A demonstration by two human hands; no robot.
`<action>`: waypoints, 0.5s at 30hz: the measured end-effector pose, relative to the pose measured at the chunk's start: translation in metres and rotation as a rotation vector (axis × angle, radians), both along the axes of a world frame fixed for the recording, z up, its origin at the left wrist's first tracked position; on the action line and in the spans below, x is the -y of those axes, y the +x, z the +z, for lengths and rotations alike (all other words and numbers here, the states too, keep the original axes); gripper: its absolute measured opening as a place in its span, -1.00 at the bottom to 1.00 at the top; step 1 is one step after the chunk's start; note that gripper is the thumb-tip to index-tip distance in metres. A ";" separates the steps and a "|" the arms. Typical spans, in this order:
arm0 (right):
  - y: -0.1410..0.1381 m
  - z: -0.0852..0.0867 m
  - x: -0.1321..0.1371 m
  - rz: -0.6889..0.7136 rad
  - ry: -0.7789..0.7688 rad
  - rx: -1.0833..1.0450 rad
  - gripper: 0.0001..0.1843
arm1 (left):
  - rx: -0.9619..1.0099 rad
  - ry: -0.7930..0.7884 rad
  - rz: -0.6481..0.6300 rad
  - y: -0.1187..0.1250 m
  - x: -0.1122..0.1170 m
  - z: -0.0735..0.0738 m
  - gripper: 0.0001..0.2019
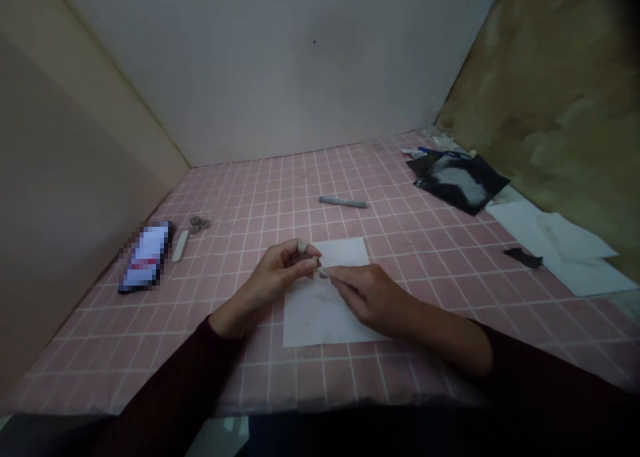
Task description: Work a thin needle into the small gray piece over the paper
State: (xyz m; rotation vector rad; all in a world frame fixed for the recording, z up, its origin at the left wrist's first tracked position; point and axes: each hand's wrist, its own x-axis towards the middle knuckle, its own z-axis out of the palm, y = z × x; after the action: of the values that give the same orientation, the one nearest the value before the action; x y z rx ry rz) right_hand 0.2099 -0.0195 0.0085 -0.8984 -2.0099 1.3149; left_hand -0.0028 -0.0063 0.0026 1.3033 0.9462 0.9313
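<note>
Over a white sheet of paper [325, 320], my left hand [277, 267] pinches a tiny brownish piece [317, 262] between thumb and forefinger. A pale band [302, 247] is around one of its fingers. My right hand [375, 293] is closed on a thin, light-coloured flat stick [323, 270]. The stick's tip meets the piece at the left fingertips, or lies very close to it; I cannot tell which. Most of the stick is hidden by the right fingers, and the piece is too small to name.
A grey stick-like bar [343, 202] lies beyond the paper. To the left are a phone [147, 253], a whitish flat stick [181, 246] and several small rings [199, 224]. Black sheets [470, 183], white papers [575, 250] and a dark scrap [523, 257] lie right. Walls enclose the pink checked tabletop [240, 203].
</note>
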 end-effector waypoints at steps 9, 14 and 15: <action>0.009 0.008 -0.017 0.071 -0.878 -0.266 -0.82 | 0.034 -0.013 -0.120 -0.001 0.001 0.002 -0.80; 0.006 0.009 -0.015 0.050 -0.903 -0.262 -0.80 | 0.002 0.003 -0.111 -0.002 0.003 0.003 -0.81; 0.005 0.007 -0.012 0.055 -0.786 -0.202 -0.78 | -0.001 0.003 -0.112 -0.002 0.003 0.003 -0.81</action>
State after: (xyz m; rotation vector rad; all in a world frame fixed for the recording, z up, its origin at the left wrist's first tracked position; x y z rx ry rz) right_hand 0.2145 -0.0072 0.0157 -0.9785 -1.3549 2.1858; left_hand -0.0044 -0.0089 0.0052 1.3458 0.8642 0.8463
